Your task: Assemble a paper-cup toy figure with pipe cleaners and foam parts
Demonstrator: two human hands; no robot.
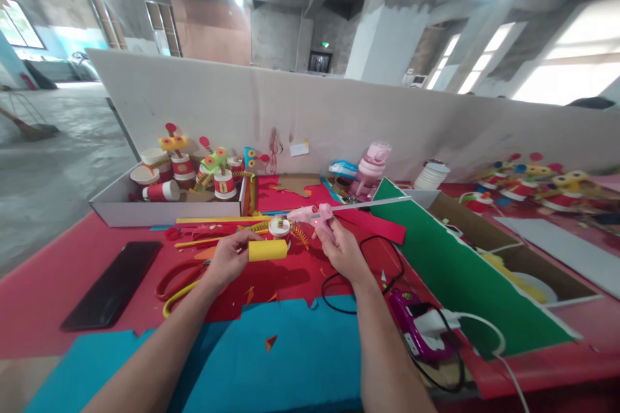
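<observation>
Left grip (228, 259): closed narrowly on the left end of the yellow tube, thumb and fingers pinching it.
Yellow tube (268, 250): lies level, projecting rightward from the left grip; its right end is free and apart from the right grip.
Right grip (347, 251): wrapped around the handle of the pink glue gun.
Pink glue gun (306, 213): nozzle points left, beyond and above the tube's right end; a long translucent glue stick (372, 202) extends from its rear to the right.
Cup figure (279, 228): small, white, with folded paper strips at both sides; stands just beyond the tube, between the two grips.
Desk (41, 293): red covering; blue sheet (290, 352) at the near edge, black phone (113, 284) at left, scissors (168, 304) between phone and left grip.
Markings: gold label (223, 186) on a red-and-white cup in the grey-white box (167, 213); characters too small to read.
</observation>
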